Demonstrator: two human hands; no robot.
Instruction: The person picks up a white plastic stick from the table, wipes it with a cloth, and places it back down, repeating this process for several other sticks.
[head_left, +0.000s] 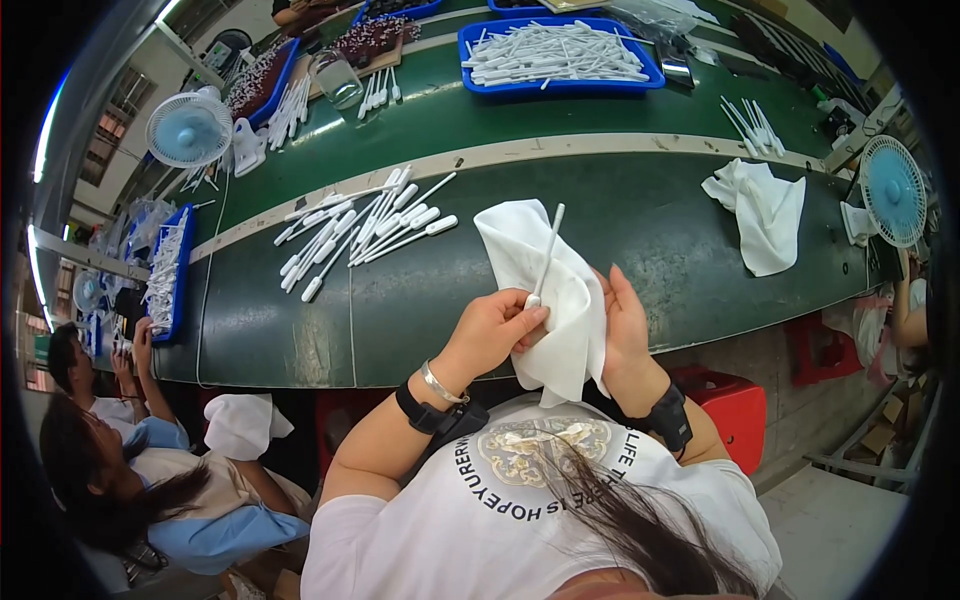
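Over the near edge of the green table, my left hand [503,325] pinches a white plastic stick [548,255] by its thick rounded end. The thin stem points up and away, in front of a white cloth [575,330]. Behind the cloth's right side my right hand [626,325] supports it, thumb and fingertips pointing up; the cloth covers part of that hand. To the left, a loose pile of similar white sticks [375,225] lies on the table, several crossing one another.
A second white cloth [765,215] lies crumpled at the right. Beyond the pale rail sit a blue tray [565,88] heaped with sticks and a small bunch of sticks [755,128]. Fans [893,190] stand at both sides. A co-worker [190,480] is close on the left; a red stool [735,415] is behind right.
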